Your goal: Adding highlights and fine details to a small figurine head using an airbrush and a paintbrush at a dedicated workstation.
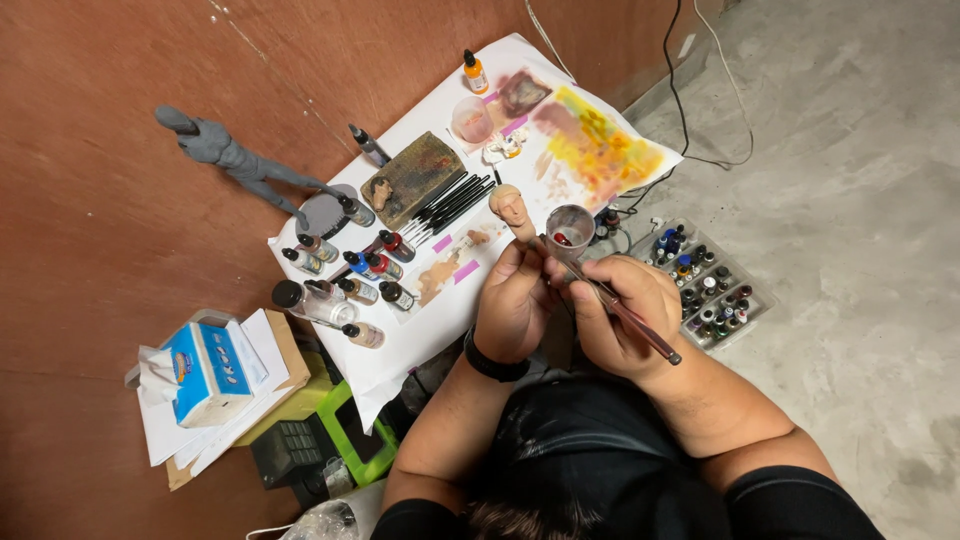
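Fingers of the left hand [513,300] clench the small head sculpt [511,206] upright; right hand [622,312] pinches a brush [622,312] pen-style, steadying strokes.

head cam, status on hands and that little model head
Left hand gripping the flesh-coloured model head. Right hand holding a thin brush near it. Small cup close behind; nothing blocking.

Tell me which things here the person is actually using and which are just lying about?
In use:
left hand holding a small flesh-coloured model head
right hand holding a thin brown-handled brush
small clear cup by the fingers

Lying about:
grey standing figurine
blue tissue box
row of black brushes
clear tray of paint pots
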